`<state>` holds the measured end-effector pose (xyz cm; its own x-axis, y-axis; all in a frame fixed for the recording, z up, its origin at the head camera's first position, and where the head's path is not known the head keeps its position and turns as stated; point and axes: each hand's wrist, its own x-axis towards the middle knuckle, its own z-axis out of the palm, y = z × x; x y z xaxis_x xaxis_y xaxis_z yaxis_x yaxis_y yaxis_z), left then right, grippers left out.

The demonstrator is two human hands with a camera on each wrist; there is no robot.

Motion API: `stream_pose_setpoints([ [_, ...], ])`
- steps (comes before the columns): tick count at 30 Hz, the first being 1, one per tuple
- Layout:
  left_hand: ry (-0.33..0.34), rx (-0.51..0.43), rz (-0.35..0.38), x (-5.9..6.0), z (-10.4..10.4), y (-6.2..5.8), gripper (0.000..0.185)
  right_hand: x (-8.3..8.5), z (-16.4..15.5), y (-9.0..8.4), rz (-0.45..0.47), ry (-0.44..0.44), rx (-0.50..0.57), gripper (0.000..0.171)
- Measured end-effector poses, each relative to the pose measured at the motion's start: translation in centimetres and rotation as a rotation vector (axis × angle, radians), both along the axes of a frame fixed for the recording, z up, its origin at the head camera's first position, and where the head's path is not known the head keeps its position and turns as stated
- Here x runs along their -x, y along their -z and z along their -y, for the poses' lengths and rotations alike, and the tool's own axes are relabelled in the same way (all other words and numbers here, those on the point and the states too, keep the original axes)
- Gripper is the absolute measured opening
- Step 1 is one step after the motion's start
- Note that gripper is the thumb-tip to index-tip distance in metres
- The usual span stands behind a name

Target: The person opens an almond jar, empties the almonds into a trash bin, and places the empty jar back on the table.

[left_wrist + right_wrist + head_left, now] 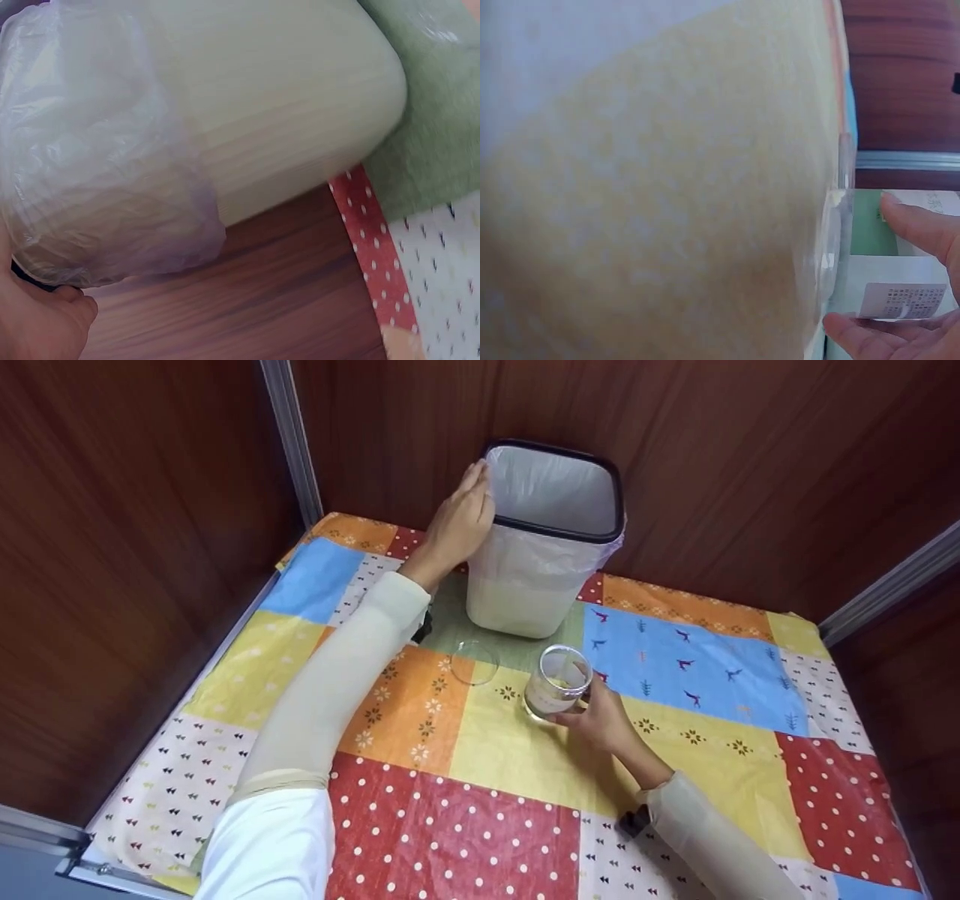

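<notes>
At the back of the table stands a cream trash bin (517, 604) with a black rim and a translucent bag (105, 150) folded down over its sides. My left hand (463, 519) grips the left side of that rim, and the left wrist view shows part of the hand beside the bagged edge. Nearer to me, my right hand (600, 716) holds a clear glass jar (551, 694) from its right side, mouth up. A printed white label (904, 300) shows on the jar between thumb and fingers in the right wrist view.
A clear round lid (474, 662) lies flat on the patchwork tablecloth (517, 765), left of the jar and in front of the bin. Dark wood panels (750, 472) with metal corner posts (291, 442) enclose the table at the back and sides.
</notes>
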<state>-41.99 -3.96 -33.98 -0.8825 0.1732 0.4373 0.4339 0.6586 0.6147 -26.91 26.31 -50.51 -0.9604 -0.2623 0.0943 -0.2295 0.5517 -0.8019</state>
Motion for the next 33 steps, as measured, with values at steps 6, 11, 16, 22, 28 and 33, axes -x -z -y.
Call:
stream_pose_setpoints([
  [6,0.004,-0.040,0.006,0.2,-0.2,-0.4,0.054,0.1,-0.6,-0.8,-0.014,-0.034,-0.003,0.097],
  [11,0.008,-0.097,0.023,0.3,0.0,-0.6,0.053,0.3,-1.5,-1.5,-0.039,-0.070,0.016,0.085],
  [16,0.041,-0.189,0.020,0.3,0.3,-0.3,0.054,0.4,-2.5,-2.3,-0.027,-0.074,0.021,0.072],
  [22,0.043,-0.207,-0.031,-0.2,1.2,0.3,0.053,0.8,-3.9,-3.9,-0.056,-0.030,0.019,0.049],
  [28,0.026,-0.204,-0.075,-0.9,2.7,1.1,0.053,1.8,-6.0,-6.3,-0.089,0.048,-0.013,0.039],
  [33,0.006,-0.172,-0.069,-2.0,4.0,2.1,0.055,2.5,-7.4,-8.0,-0.159,0.093,-0.046,0.037],
])
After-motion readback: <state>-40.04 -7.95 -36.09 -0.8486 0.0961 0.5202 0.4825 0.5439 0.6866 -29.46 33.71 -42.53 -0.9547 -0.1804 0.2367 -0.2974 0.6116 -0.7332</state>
